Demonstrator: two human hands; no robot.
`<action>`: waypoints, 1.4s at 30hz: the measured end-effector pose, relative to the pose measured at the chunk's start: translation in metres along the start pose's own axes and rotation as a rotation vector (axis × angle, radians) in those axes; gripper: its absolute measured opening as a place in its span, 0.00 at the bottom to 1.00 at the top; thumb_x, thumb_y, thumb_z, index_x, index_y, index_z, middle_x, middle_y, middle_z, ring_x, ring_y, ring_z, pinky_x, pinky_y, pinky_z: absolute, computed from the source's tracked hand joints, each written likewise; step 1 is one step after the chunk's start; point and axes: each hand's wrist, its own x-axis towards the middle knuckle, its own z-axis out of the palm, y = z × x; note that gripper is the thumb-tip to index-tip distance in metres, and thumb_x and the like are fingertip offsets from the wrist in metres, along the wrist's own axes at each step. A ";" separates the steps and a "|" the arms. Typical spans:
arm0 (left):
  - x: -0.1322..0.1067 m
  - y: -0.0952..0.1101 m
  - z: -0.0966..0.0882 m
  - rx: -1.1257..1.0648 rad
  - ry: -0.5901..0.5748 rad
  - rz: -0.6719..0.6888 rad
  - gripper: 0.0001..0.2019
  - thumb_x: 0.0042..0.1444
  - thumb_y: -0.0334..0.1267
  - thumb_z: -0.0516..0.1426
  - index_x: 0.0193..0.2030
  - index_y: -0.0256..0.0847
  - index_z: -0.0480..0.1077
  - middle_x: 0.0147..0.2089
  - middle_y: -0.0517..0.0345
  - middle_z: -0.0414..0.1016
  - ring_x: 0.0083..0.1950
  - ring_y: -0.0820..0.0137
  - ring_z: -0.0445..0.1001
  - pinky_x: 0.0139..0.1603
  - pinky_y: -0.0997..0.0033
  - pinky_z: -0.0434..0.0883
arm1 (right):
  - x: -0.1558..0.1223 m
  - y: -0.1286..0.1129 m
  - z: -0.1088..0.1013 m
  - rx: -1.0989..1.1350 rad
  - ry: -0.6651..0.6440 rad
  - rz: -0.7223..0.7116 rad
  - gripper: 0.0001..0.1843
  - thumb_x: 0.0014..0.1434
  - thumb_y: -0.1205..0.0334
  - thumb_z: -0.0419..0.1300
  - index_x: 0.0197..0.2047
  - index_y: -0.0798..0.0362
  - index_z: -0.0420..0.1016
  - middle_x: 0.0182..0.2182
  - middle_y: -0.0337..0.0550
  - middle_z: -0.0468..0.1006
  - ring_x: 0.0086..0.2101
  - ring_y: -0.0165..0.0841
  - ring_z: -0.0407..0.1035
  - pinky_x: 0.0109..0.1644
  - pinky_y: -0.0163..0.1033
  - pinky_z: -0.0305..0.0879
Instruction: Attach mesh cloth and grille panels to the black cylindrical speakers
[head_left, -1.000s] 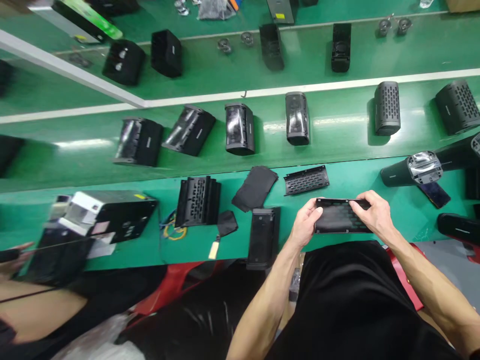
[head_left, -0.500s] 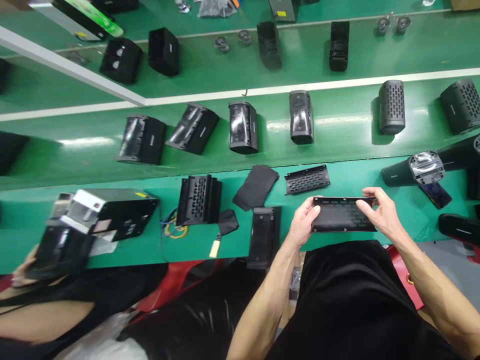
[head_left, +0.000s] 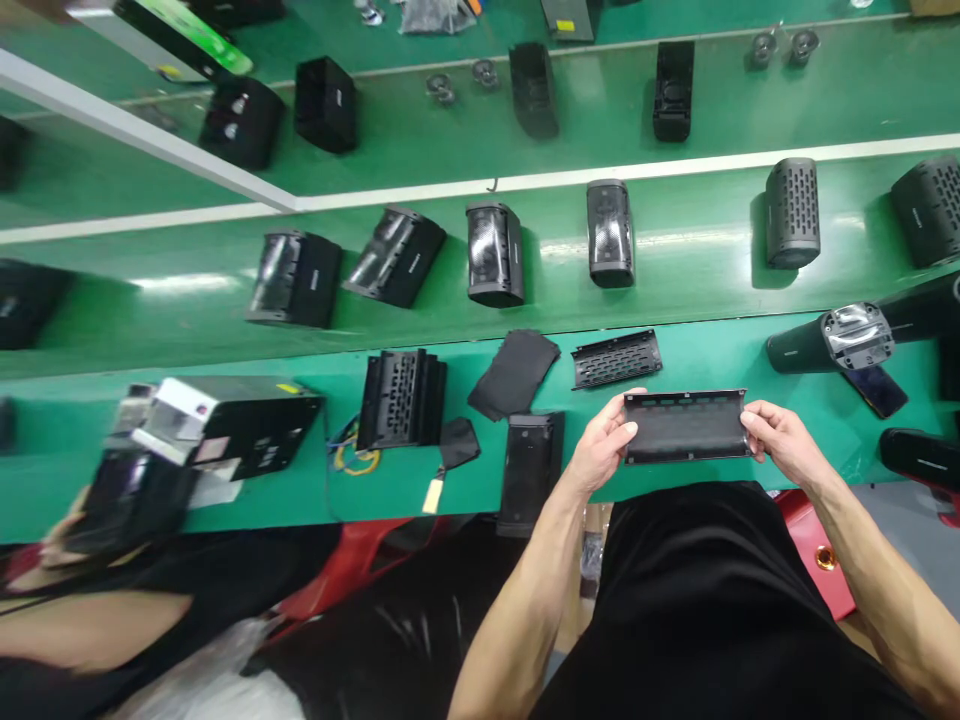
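Note:
A black speaker grille (head_left: 686, 428) lies level between my hands, its hollow inner side facing up and lined with dark mesh cloth. My left hand (head_left: 606, 440) pinches its left end, thumb on top. At the right end my right hand (head_left: 776, 438) grips the edge between thumb and fingers. Just beyond, a second slotted grille (head_left: 616, 359) rests on the green bench without cloth over its slots. Left of it lies a pile of black cloth pieces (head_left: 514, 373). A black speaker body (head_left: 529, 470) is near my left forearm, at the bench's front edge.
Several stacked grilles (head_left: 401, 400) stand further left, beside a dark pouch (head_left: 459, 442) with a pale tag. A co-worker's hand (head_left: 64, 535) is at a dark box at far left. Speakers (head_left: 610, 232) line the green conveyor beyond. A phone (head_left: 876, 390) lies at right.
My right hand has shifted from above the mesh cloth to the grille's right end, where it now grips the edge. My left hand keeps its hold.

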 end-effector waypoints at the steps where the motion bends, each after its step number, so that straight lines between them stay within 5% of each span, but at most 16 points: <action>1: 0.000 0.000 -0.002 0.009 -0.010 -0.004 0.35 0.53 0.46 0.73 0.66 0.40 0.71 0.53 0.47 0.84 0.48 0.58 0.84 0.49 0.63 0.78 | 0.000 0.000 0.000 -0.008 0.001 -0.003 0.28 0.51 0.34 0.74 0.34 0.50 0.74 0.16 0.33 0.70 0.18 0.29 0.61 0.22 0.35 0.56; 13: -0.004 0.004 -0.007 0.044 -0.103 -0.022 0.42 0.54 0.46 0.72 0.73 0.39 0.65 0.52 0.45 0.84 0.50 0.56 0.84 0.54 0.59 0.78 | 0.000 0.003 -0.004 -0.036 0.009 -0.062 0.25 0.54 0.37 0.74 0.36 0.50 0.76 0.18 0.32 0.71 0.18 0.29 0.62 0.22 0.35 0.57; 28: -0.006 0.006 -0.012 0.057 -0.128 0.023 0.37 0.58 0.44 0.71 0.72 0.39 0.65 0.47 0.49 0.84 0.43 0.64 0.82 0.49 0.66 0.77 | -0.001 0.003 0.000 -0.076 0.047 -0.121 0.23 0.57 0.38 0.72 0.37 0.50 0.76 0.18 0.33 0.71 0.19 0.29 0.62 0.22 0.34 0.59; 42: -0.006 0.003 -0.016 0.011 -0.127 0.022 0.40 0.57 0.45 0.71 0.72 0.38 0.63 0.50 0.47 0.84 0.47 0.59 0.84 0.51 0.62 0.77 | 0.004 0.003 0.006 0.003 0.062 -0.109 0.25 0.53 0.39 0.75 0.36 0.51 0.75 0.19 0.31 0.70 0.18 0.26 0.60 0.21 0.32 0.56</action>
